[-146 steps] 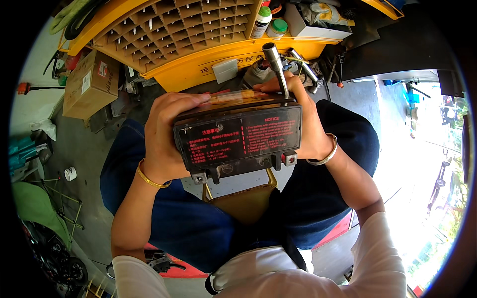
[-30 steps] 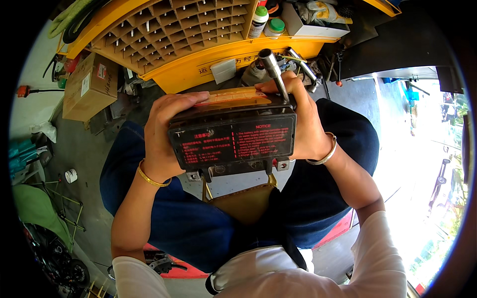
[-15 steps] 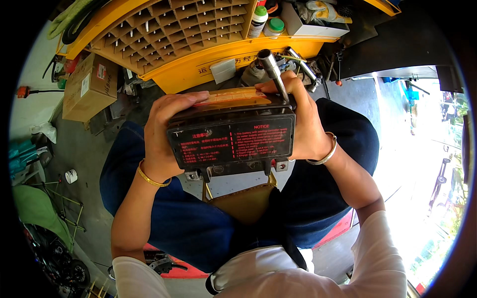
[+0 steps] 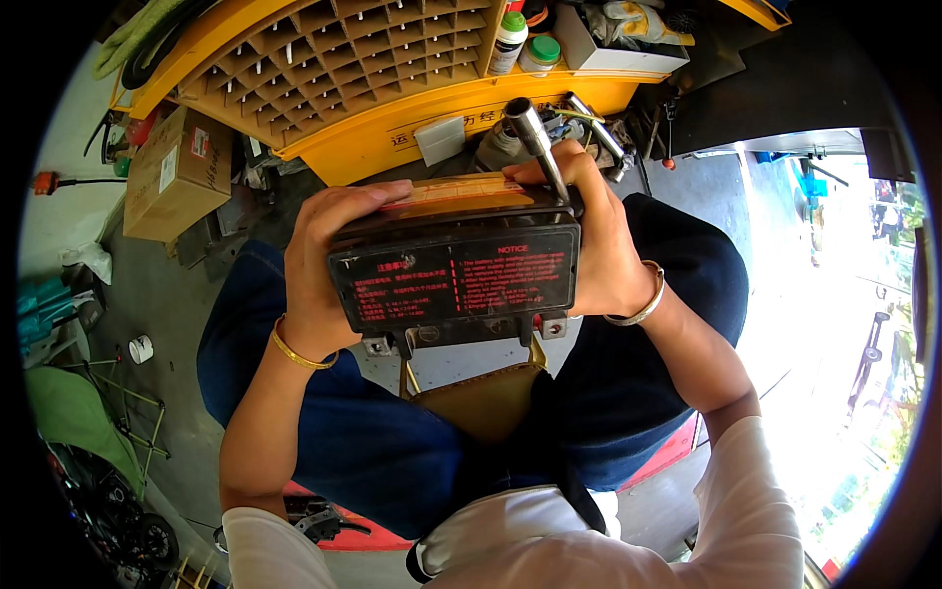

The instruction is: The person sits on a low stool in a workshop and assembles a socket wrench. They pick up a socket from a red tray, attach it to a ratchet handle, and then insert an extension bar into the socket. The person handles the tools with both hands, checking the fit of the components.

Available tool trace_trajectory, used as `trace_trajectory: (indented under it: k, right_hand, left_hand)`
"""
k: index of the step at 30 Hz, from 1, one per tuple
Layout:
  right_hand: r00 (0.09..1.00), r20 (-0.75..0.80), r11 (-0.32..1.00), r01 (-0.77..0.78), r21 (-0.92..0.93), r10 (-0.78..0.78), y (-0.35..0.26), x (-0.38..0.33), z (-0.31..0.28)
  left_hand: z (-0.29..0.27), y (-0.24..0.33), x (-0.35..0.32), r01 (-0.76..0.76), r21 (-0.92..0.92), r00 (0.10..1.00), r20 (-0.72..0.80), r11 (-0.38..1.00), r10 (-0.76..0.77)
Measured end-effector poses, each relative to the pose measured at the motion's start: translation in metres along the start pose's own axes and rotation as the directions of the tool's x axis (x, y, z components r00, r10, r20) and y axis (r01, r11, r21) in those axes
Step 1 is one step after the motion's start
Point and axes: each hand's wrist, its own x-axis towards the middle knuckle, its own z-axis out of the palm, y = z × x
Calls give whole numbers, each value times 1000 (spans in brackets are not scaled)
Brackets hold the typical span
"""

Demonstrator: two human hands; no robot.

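Observation:
Between my two hands, above my lap, is a black box-shaped battery (image 4: 446, 280). Red print covers the side turned toward me, and an orange label lies along its far face. Two metal terminals show at its lower edge. My left hand (image 4: 322, 260) is wrapped round the left end, fingers over the far edge. Round the right end closes my right hand (image 4: 601, 236), which also keeps a shiny metal socket wrench (image 4: 535, 137) against the battery. The wrench's hollow end points away from me; its lower part is hidden behind the hand and battery.
Ahead stands a yellow cabinet (image 4: 363, 147) with a cardboard divider grid (image 4: 343, 49) and green-lidded bottles. A cardboard box (image 4: 177, 177) sits at the far left. Metal tools and a clear container lie beyond the battery. A brown stool (image 4: 481, 402) is between my knees.
The battery has shifted and tilted very slightly to the left in my hands, and the wrench's end has dipped a little with it. Both hands keep their hold.

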Motion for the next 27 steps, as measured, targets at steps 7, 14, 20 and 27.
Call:
trace_trajectory:
  k: [7, 14, 20, 27]
  right_hand:
    - [1000, 1, 1000, -5, 0, 5, -1, 0, 0]
    - [1000, 8, 999, -12, -30, 12, 4, -3, 0]
    - [1000, -7, 1000, 17, 5, -17, 2, 0, 1]
    - [1000, -5, 999, -26, 25, 26, 3, -1, 2]
  left_hand:
    - [0, 1, 0, 7, -10, 1000, 4, 1000, -7]
    - [-1, 1, 0, 11, -4, 1000, 2, 1000, -11]
    - [-1, 0, -1, 20, 16, 1000, 6, 1000, -20]
    - [-2, 0, -1, 29, 26, 999, 15, 999, -29]
